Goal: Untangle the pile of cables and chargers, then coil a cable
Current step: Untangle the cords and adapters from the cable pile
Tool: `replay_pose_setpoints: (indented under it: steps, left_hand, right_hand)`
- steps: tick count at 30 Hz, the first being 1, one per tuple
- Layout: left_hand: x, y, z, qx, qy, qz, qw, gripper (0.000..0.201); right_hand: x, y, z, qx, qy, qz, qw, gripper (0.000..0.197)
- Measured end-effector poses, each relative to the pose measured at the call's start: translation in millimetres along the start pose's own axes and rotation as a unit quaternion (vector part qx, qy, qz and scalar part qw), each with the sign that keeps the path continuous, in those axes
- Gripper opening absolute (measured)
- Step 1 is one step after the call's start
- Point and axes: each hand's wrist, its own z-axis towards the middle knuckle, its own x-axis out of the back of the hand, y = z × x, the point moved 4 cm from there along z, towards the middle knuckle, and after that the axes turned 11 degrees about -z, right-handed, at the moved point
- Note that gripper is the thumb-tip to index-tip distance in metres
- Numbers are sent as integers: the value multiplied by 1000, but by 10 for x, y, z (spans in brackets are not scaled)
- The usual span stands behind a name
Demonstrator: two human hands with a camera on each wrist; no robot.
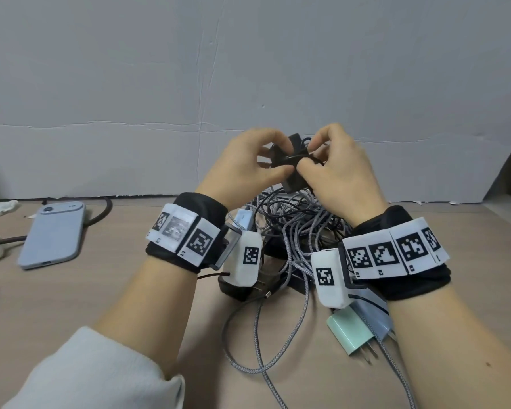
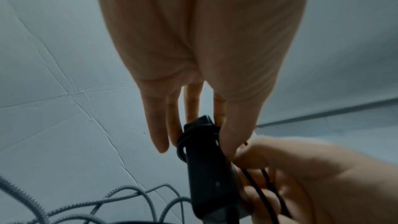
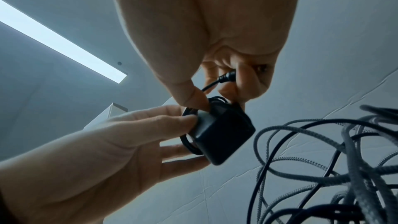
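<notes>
I sit at a plain home or office desk (image 1: 106, 293): creased white paper backdrop (image 1: 248, 69) at twelve o'clock, my phone (image 1: 53, 234) at nine, a ceiling strip light (image 3: 62, 40) overhead.

Head looks down; wrist views close, upward; share black charger (image 1: 292, 163).

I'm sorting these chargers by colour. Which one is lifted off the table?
The black charger, held by both hands above the tangle. The mint green charger lies on the table.

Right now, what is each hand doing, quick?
Left hand: holds the black boxy charger block between its fingertips.
Right hand: pinches the thin black cable wrapped round that block.
</notes>
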Motion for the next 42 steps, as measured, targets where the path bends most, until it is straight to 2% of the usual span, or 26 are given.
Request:
replay_pose_setpoints:
  steps: [3, 10, 15, 18, 22, 26, 29, 33, 37, 40, 42]
  left_hand:
    - [-34, -27, 26, -26, 21, 70, 997, 11]
    - [-49, -87, 58, -21, 31, 108, 993, 3]
    - [-55, -116, 65, 12, 18, 117, 993, 8]
    - [-51, -121, 56, 15, 9, 114, 993, 12]
    - [43, -154, 45, 24, 3, 69, 997, 26]
    - [81, -169, 34, 34, -1, 59, 998, 25]
    - [56, -171, 27, 47, -22, 55, 997, 22]
    - [29, -190, -1, 68, -62, 61, 994, 7]
    - [52, -194, -20, 78, -87, 52, 992, 15]
    - [45, -187, 0, 70, -83, 70, 992, 7]
    - [43, -175, 17, 47, -65, 82, 993, 8]
  right_hand:
    - [-80, 0, -4, 7, -8, -9, 1000, 16]
    - [-125, 17, 14, 12, -4, -7, 1000, 9]
    - [-109, 51, 43, 10, 11, -8, 1000, 6]
    - [-116, 65, 51, 18, -7, -32, 999, 4]
    - [-57, 59, 80, 63, -45, -55, 995, 22]
    - [9, 48, 88, 83, -65, -55, 993, 30]
    - [37, 77, 101, 76, -53, -58, 994, 32]
    - [43, 118, 103, 60, -45, -108, 991, 22]
    - [91, 126, 78, 44, -29, -153, 987, 21]
    - [133, 99, 86, 41, 0, -162, 986, 22]
    - [148, 69, 92, 58, 27, -122, 990, 21]
